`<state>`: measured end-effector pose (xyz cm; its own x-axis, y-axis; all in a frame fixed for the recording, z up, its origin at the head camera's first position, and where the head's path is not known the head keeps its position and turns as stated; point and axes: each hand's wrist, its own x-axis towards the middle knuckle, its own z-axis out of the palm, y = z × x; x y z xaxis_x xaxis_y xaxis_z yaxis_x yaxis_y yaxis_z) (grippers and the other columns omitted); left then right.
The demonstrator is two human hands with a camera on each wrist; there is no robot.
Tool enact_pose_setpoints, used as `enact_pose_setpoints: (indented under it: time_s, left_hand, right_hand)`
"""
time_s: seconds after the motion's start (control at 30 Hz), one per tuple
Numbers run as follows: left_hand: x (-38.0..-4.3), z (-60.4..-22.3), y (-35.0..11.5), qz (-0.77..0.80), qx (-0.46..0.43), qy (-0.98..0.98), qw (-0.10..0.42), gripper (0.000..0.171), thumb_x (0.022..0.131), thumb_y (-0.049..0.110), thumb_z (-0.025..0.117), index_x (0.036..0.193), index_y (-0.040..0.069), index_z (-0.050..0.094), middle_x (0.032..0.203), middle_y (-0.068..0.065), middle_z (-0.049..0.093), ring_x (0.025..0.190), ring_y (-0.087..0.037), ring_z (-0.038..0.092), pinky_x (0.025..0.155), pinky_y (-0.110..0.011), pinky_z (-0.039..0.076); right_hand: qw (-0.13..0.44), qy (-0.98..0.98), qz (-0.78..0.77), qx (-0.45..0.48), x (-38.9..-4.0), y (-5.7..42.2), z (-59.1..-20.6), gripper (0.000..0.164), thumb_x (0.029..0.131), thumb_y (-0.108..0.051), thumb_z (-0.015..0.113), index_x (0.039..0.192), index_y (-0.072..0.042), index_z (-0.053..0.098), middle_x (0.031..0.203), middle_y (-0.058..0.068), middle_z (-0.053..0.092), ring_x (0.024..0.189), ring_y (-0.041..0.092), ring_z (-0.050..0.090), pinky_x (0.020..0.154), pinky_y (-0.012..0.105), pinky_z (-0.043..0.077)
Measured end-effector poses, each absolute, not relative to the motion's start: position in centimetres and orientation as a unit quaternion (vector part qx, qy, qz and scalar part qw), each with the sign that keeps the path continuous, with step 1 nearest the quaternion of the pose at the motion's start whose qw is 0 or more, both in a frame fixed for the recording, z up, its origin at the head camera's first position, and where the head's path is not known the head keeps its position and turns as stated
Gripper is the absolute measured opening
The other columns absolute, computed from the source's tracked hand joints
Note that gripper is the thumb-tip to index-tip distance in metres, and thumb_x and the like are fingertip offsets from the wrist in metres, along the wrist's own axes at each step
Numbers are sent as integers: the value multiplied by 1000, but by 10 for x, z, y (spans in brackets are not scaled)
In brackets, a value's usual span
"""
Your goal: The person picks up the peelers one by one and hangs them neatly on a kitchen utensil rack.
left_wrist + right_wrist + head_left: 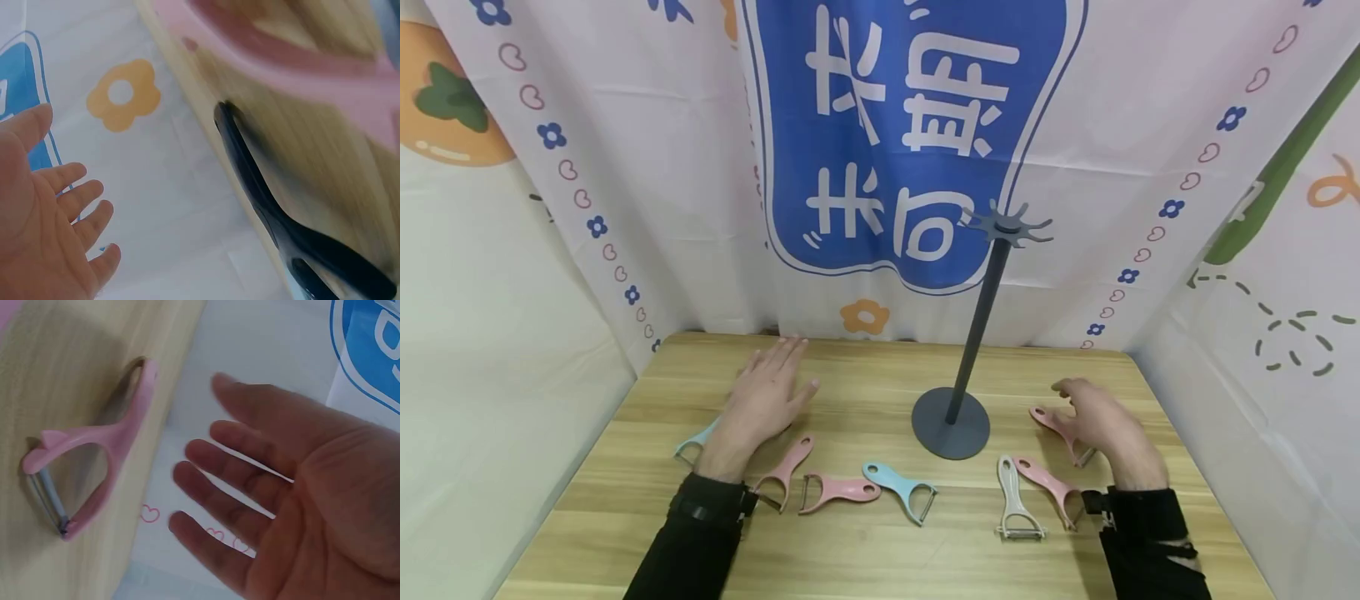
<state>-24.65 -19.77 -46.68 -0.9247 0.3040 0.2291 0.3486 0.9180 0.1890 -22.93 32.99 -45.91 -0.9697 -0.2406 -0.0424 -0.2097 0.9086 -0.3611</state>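
Above the table's left side, my left hand (763,404) holds nothing, its fingers extended. A light blue peeler (702,437) lies partly hidden behind that hand. The left wrist view shows a black peeler (265,206) near the table's back edge, and part of a pink peeler (275,69) close to the camera. Over on the right, my right hand (1105,421) is beside and partly over a pink peeler (1054,423) without gripping it. In the right wrist view this pink peeler (119,434) lies apart from the loosely spread fingers.
A dark grey stand (977,333) rises from a round base, with a ring of hooks on top. Along the table's front lie two pink peelers (790,467) (842,489), a blue peeler (895,482), a white peeler (1011,496) and another pink peeler (1048,482). Printed curtains hang behind.
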Motion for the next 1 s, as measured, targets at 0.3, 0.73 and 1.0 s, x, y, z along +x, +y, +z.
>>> enact_pose_setpoints:
  time_s: [0.3,0.73,1.0]
  left_hand:
    - [-238,-463,-174,-113,-191,-970,97,78,106,54,49,165,11,25,171,-11,21,156,-31,18,126,-55,9]
    - [-226,-457,-129,-168,-236,-953,87,73,105,50,54,165,17,28,169,-6,27,154,-25,25,123,-55,20]
    - [-224,-449,-104,-238,-262,-932,83,70,105,47,56,163,18,32,167,-3,33,151,-27,32,122,-54,27]
  right_hand:
    - [120,970,-197,-79,-231,338,-471,38,94,-5,71,126,13,59,106,20,68,97,32,66,85,50,56]
    - [129,969,-201,-66,-235,341,-478,26,91,0,70,115,10,66,96,11,67,88,24,64,81,46,57]
    - [97,973,-193,-87,-237,347,-481,27,89,-4,68,112,8,66,92,9,66,85,23,63,80,47,56]
